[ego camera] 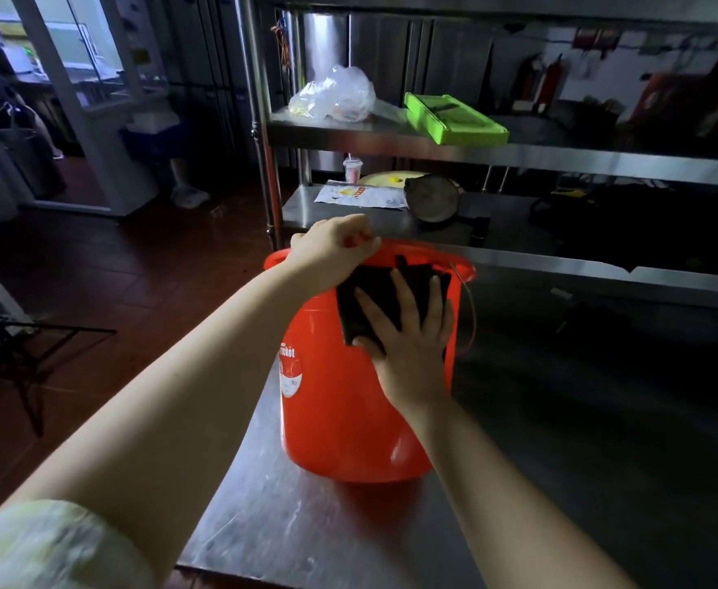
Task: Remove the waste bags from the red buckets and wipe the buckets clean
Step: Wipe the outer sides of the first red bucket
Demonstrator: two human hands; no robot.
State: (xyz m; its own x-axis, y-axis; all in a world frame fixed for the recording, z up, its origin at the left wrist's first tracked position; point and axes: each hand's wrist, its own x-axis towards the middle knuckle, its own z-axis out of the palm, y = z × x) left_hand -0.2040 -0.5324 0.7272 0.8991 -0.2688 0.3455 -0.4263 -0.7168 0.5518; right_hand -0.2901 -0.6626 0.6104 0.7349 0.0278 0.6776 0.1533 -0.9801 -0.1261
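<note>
A red bucket with a white label stands upright on a steel table. My left hand grips its rim at the near left side, fingers curled over the edge. My right hand lies flat with fingers spread, pressing a dark cloth against the bucket's outer wall just under the rim. A thin wire handle hangs down the bucket's right side. The inside of the bucket is hidden from this angle.
Behind the bucket stands a steel shelf rack holding a clear plastic bag, a green tray, a round scale and papers. Dark tiled floor lies to the left. A folding stand stands at far left.
</note>
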